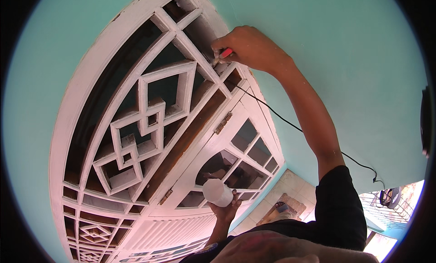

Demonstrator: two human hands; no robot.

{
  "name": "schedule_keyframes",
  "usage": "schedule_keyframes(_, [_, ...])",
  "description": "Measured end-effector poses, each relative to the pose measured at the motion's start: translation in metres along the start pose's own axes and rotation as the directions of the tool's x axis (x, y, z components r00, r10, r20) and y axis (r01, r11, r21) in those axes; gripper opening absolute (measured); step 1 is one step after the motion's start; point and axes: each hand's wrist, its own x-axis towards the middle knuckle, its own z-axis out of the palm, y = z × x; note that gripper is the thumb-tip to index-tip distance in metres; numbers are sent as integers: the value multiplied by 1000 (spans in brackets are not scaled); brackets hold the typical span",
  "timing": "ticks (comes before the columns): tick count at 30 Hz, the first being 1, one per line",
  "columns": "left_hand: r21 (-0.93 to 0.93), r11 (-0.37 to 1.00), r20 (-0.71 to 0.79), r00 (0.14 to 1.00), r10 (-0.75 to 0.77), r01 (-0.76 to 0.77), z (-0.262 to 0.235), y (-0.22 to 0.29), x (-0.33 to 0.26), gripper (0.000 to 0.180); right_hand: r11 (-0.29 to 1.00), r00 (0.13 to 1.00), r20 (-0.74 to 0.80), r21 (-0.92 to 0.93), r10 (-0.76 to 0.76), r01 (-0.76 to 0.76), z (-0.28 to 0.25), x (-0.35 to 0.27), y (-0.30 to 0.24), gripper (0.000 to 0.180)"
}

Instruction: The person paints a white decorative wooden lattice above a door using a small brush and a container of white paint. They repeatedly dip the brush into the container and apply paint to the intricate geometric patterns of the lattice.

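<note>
My right hand [250,46] is raised to the top of a white-painted wooden lattice [144,97], near where its frame meets the green wall. Its fingers close round a small paintbrush [225,53] with a red handle. The bristle end points down into a narrow gap between the lattice bars, partly hidden by the fingers. Lower down, my left hand [225,213] grips a white cup [217,191] in front of the door's glass panes. What the cup contains cannot be made out. Brown wood shows on the inner sides of several lattice openings.
Below the lattice is a white door [195,163] with glass panes and metal hinges [223,122]. A black cable [281,115] runs from the frame across the green wall [363,58], behind my right arm. A brown mat [294,206] lies on the tiled floor; a wire rack [402,213] stands at lower right.
</note>
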Motion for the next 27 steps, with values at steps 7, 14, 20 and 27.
schedule_keyframes(7, [83, 995, -19, 998, 54, -53, -3, -1, 5, 90, 999, 1000, 11, 44, -22, 22, -12, -4, -4, 14])
schedule_keyframes(14, [-19, 999, 32, 998, 50, -50, -1, -4, 0, 86, 998, 997, 74, 59, -5, 0, -10, -17, 8, 15])
schedule_keyframes(20, [-30, 998, 48, 997, 57, -56, 4, -10, -6, 84, 995, 997, -18, 53, -82, 82, 12, -22, 9, 13])
schedule_keyframes(27, [-45, 996, 65, 994, 86, -83, -9, -12, -13, 83, 994, 998, 49, 103, 36, -41, 8, -21, 0, 13])
